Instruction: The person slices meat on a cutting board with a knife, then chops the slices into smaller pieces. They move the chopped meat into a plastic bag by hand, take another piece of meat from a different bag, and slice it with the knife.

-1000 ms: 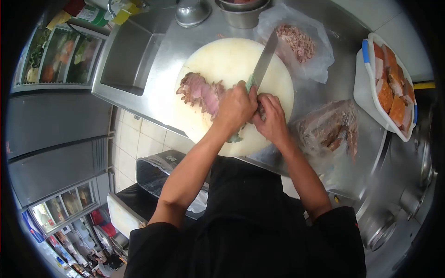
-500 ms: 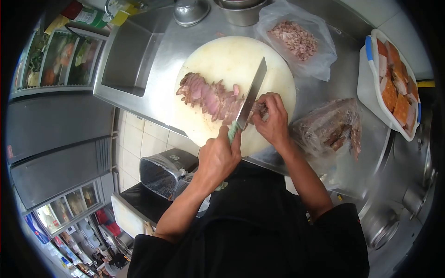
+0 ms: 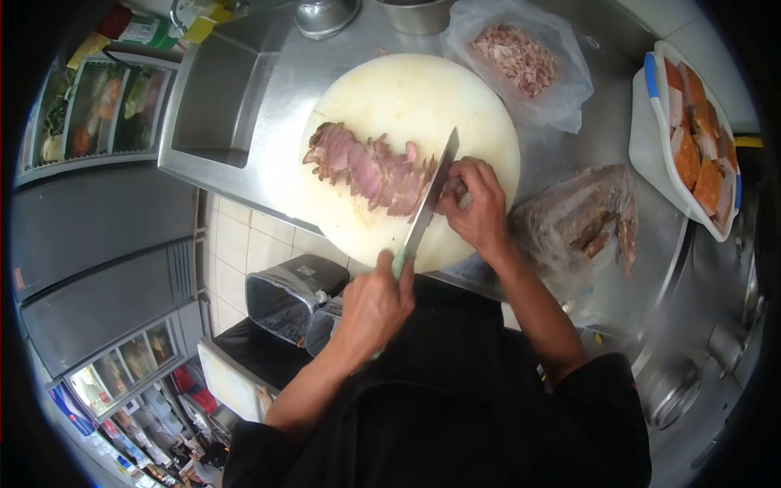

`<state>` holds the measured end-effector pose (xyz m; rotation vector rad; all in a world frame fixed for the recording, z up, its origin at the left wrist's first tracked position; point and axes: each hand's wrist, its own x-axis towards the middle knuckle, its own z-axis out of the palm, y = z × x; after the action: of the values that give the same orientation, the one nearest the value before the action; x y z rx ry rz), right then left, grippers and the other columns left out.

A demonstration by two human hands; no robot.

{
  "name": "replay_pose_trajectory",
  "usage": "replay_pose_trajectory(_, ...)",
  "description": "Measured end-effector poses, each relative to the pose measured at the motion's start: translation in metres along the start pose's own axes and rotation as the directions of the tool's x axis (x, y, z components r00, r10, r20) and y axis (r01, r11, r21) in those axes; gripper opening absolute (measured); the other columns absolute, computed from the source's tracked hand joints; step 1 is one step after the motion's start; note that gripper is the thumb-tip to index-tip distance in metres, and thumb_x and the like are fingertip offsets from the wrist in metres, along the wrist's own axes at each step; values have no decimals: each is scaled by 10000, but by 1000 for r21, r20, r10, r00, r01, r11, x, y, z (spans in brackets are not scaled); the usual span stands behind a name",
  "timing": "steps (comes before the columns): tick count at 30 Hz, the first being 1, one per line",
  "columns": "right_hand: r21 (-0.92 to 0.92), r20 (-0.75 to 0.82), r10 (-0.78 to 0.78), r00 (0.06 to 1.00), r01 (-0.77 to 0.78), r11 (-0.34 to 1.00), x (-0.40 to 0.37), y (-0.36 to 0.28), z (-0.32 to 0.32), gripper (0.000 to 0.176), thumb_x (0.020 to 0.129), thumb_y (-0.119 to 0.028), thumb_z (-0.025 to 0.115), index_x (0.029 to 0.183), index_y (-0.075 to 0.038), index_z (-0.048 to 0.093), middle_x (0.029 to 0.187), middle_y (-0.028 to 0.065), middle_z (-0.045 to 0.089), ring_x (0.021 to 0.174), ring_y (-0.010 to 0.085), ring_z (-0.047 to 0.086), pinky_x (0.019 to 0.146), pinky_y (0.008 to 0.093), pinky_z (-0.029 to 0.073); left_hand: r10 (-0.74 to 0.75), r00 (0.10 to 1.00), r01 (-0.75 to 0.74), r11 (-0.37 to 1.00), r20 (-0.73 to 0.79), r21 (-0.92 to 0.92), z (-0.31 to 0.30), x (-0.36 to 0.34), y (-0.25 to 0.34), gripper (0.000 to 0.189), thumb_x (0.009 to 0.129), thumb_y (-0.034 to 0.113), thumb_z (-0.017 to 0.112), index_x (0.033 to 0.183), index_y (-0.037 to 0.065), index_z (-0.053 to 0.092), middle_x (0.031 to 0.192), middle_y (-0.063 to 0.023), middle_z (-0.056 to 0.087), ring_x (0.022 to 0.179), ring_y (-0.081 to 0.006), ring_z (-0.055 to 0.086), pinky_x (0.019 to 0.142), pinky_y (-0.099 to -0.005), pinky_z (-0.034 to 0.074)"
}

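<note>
My left hand (image 3: 378, 301) is closed around the pale green handle of a long knife (image 3: 431, 195), whose blade points up and away across a round white cutting board (image 3: 399, 89). On the board, left of the blade, lies a row of sliced pinkish-brown meat (image 3: 366, 171). My right hand (image 3: 478, 203) has bent fingers pressed on the small remaining end of the meat, just right of the blade. The fingers partly cover that piece. A clear plastic bag of dark meat (image 3: 578, 215) rests to the right of my right hand.
Chopped meat sits in an open plastic bag (image 3: 517, 61) behind the board. A white tub (image 3: 661, 154) of browned meat chunks stands at right. Metal bowls (image 3: 325, 16) are at the back, a sink (image 3: 220, 102) at left, and a lined bin (image 3: 281, 297) below the counter edge.
My left hand has drawn the knife back toward my body and slightly left. My right hand stays on the meat, nearly unmoved. The view has shifted slightly.
</note>
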<state>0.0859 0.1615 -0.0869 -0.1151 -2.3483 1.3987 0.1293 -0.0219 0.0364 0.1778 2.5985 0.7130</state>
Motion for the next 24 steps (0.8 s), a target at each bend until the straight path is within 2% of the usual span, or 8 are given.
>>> replay_pose_trajectory(2, 11, 7, -7, 1000, 6, 1000, 4, 0, 0, 286, 696, 3, 654, 979, -7, 613, 991, 158, 619, 942, 362, 617, 826, 439, 528, 88, 995, -88, 996, -54, 11, 11, 28, 3, 231, 964, 163, 618, 913, -52, 550, 628, -341, 571, 655, -548, 593, 572, -593, 466)
replay_pose_trajectory(5, 33, 39, 46, 998, -47, 998, 4, -3, 0, 286, 688, 4, 654, 971, -8, 618, 977, 152, 627, 927, 361, 616, 815, 436, 529, 44, 998, -46, 998, -48, -51, 5, 43, 14, 236, 965, 165, 610, 938, -66, 565, 643, -347, 577, 669, -552, 594, 597, -598, 470)
replay_pose_trajectory(7, -70, 3, -24, 1000, 25, 997, 6, -3, 1, 288, 683, 2, 655, 968, -7, 622, 962, 147, 633, 909, 365, 615, 805, 438, 528, 20, 1000, -20, 1000, -18, -1, 5, 28, 4, 257, 973, 184, 600, 971, -73, 577, 660, -351, 587, 679, -555, 596, 617, -599, 472)
replay_pose_trajectory(11, -44, 7, -25, 1000, 25, 999, 4, -3, -1, 280, 682, 2, 654, 960, -6, 620, 952, 149, 632, 904, 369, 613, 796, 443, 527, -18, 999, 18, 1000, 33, -25, 6, -2, -7, 254, 966, 193, 611, 952, -58, 575, 652, -353, 585, 668, -552, 601, 607, -598, 484)
replay_pose_trajectory(14, -44, 49, -33, 998, 35, 998, 6, 0, 1, 289, 676, 3, 658, 961, -4, 614, 953, 151, 636, 910, 373, 611, 803, 448, 523, 59, 997, -60, 998, -51, -18, 32, 47, -8, 265, 956, 188, 616, 980, -74, 584, 655, -364, 586, 672, -536, 622, 622, -587, 501)
replay_pose_trajectory(16, -82, 64, -53, 997, 58, 995, 5, 3, 1, 282, 686, 3, 655, 964, -2, 607, 974, 155, 636, 923, 379, 608, 807, 453, 522, 155, 961, -178, 980, -231, -84, 38, 84, 16, 290, 953, 207, 616, 945, -83, 596, 693, -363, 605, 710, -534, 633, 654, -581, 506)
replay_pose_trajectory(20, -105, 138, -74, 988, 89, 991, 5, -5, -9, 305, 696, 3, 656, 996, -2, 607, 1000, 161, 627, 940, 379, 608, 824, 456, 524, 181, 959, -202, 976, -218, -79, 30, 135, 25, 360, 965, 262, 595, 949, -97, 620, 769, -364, 630, 782, -535, 639, 716, -561, 514)
replay_pose_trajectory(24, -17, 96, -56, 994, 57, 998, 4, -5, -13, 308, 746, 20, 645, 1050, -5, 607, 1030, 154, 614, 959, 346, 619, 802, 413, 543, 151, 967, -178, 977, -206, -120, 3, 116, 34, 368, 979, 281, 573, 953, -83, 620, 758, -353, 636, 780, -525, 647, 733, -557, 516)
